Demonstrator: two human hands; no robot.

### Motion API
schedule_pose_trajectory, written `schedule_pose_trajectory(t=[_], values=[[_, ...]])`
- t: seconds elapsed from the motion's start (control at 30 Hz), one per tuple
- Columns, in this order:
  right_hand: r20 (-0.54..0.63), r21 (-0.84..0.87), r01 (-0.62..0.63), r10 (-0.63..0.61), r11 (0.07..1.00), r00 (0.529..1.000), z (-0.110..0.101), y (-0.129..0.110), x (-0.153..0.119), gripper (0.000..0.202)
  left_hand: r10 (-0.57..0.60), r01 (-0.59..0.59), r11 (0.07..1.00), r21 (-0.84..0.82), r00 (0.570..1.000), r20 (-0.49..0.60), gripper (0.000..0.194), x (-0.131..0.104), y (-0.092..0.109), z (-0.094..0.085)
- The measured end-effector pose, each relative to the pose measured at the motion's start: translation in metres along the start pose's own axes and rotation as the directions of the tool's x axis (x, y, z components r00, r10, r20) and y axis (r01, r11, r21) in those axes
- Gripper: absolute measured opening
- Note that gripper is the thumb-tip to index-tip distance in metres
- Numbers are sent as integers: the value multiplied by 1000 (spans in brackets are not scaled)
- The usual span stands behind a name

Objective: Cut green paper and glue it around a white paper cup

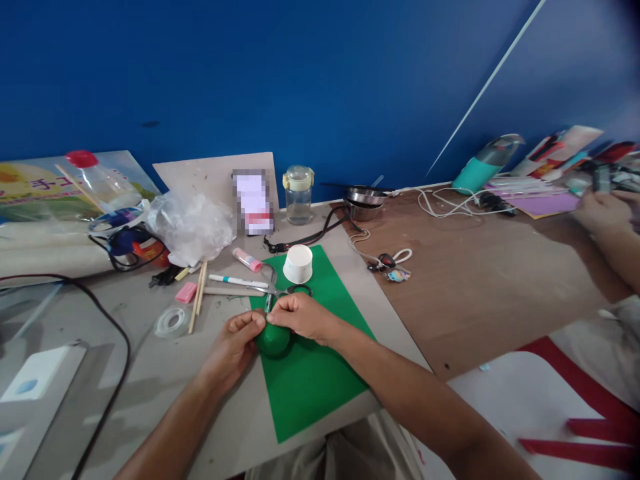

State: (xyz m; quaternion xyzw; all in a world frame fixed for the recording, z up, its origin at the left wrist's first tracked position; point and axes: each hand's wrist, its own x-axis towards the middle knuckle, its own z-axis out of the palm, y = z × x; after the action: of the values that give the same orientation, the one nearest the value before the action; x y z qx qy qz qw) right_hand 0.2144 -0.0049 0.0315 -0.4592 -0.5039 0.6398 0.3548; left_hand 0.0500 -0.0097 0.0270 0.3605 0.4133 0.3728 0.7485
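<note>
A glossy green rounded piece (pixel 273 340), whose kind I cannot make out, is held between both hands above a green sheet (pixel 320 387). My left hand (pixel 243 337) grips its left side, thumb and fingers closed. At its top edge my right hand (pixel 300 317) pinches with thumb and forefinger. Just beyond the fingers lie scissors (pixel 285 291) with dark handles, partly covered by the hand. A white paper cup (pixel 299 265) stands on the far part of the sheet. Left of it rest a white marker (pixel 237 281) and a pink glue stick (pixel 247 260).
Left are a tape roll (pixel 171 322), wooden sticks (pixel 199 297), a pink eraser (pixel 186 292) and a crumpled plastic bag (pixel 193 227). Behind stand a phone (pixel 253 203) and a glass jar (pixel 299 197). Keys (pixel 387 263) lie right; another person's hand (pixel 603 212) is at far right.
</note>
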Motion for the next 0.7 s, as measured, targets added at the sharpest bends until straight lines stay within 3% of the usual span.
schedule_pose_trajectory(t=[0.23, 0.53, 0.7], values=[[34, 81, -71, 68, 994, 997, -1, 0, 1, 42, 20, -20, 1000, 1, 1000, -18, 26, 1, -1, -1], [-6, 127, -40, 41, 991, 999, 3, -6, -1, 39, -12, 10, 1000, -30, 996, -89, 28, 1, -1, 2], [-12, 129, -47, 49, 990, 999, 3, -5, 0, 40, 19, -20, 1000, -17, 998, -61, 27, 1, -2, 2]])
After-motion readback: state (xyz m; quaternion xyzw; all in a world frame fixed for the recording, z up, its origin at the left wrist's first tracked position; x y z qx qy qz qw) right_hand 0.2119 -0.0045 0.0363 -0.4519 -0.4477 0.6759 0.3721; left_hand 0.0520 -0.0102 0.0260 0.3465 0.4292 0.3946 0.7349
